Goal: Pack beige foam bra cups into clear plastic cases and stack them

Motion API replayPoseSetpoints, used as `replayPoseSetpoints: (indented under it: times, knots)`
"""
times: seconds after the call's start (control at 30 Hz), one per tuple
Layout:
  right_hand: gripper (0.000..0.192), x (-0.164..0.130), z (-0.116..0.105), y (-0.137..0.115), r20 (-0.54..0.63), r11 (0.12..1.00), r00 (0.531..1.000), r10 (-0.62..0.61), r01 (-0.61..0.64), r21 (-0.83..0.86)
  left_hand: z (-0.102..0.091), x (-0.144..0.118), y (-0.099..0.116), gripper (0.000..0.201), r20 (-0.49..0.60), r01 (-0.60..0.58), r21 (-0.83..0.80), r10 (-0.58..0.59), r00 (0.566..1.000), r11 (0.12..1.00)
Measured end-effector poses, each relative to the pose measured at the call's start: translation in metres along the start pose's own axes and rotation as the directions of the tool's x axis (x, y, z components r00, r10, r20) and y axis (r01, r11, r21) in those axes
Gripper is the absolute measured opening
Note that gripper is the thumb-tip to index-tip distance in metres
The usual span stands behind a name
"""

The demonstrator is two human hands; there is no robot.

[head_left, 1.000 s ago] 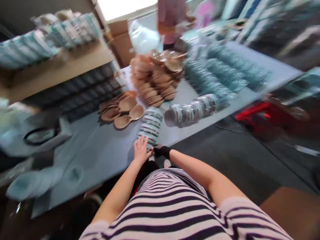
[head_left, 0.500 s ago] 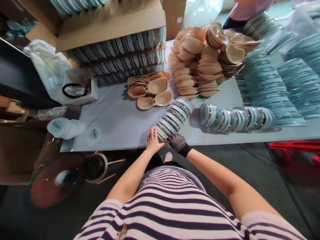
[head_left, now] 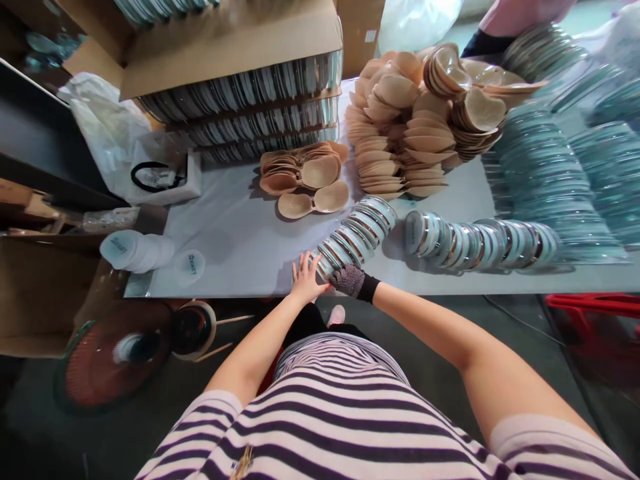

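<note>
A slanting row of round clear plastic cases point(head_left: 357, 230) with pale inserts stands on edge near the front of the table. My bare left hand point(head_left: 305, 280) holds the near end of this row from the left, fingers spread along its side and thumb across the front. From the right, my right hand point(head_left: 349, 280), in a dark fingerless glove, curls round the same end; its fingertips are partly hidden. Just beyond lie beige two-cup adhesive bras point(head_left: 323, 198), one apart from a small pile point(head_left: 320, 172).
Another row of cases point(head_left: 480, 243) lies to the right, beside tall stacks of clear plastic shells point(head_left: 560, 180). Beige cups point(head_left: 390, 100) are heaped behind. A carton point(head_left: 235, 50) of packed cases stands back left, round white cards point(head_left: 123, 250) at left. A fan point(head_left: 115, 353) stands below.
Both hands stay at the near end of the slanting row, with only a slight shift of the fingers. The whole view has moved a little.
</note>
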State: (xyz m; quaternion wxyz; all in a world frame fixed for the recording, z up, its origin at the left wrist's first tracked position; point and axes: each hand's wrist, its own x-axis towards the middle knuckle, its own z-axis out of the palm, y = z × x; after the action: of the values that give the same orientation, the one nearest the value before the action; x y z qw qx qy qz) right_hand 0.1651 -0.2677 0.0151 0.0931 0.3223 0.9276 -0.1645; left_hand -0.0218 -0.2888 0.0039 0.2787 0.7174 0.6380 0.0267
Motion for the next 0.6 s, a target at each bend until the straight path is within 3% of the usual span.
replayPoseSetpoints:
  times: [0.17, 0.33, 0.47, 0.6]
  knots:
    - [0.036, 0.003, -0.021, 0.006, 0.068, 0.996, 0.997, 0.023, -0.03, 0.089, 0.0, 0.002, 0.003, 0.099, 0.011, 0.024, 0.004, -0.024, 1.0, 1.0]
    - [0.03, 0.04, -0.057, 0.017, -0.022, 0.974, 0.986, 0.167, -0.161, 0.157, 0.004, 0.004, 0.01, 0.122, -0.017, 0.075, -0.005, -0.075, 0.997, 0.997]
    - [0.028, 0.077, -0.073, 0.017, -0.026, 0.958, 0.974, 0.225, -0.216, 0.189, 0.005, 0.005, 0.01, 0.125, 0.003, 0.115, -0.021, -0.115, 0.993, 0.993]
    - [0.026, 0.075, -0.079, 0.037, -0.043, 0.943, 0.974, 0.223, -0.204, 0.264, 0.006, 0.003, 0.009, 0.123, 0.001, 0.134, -0.056, -0.134, 0.991, 0.989]
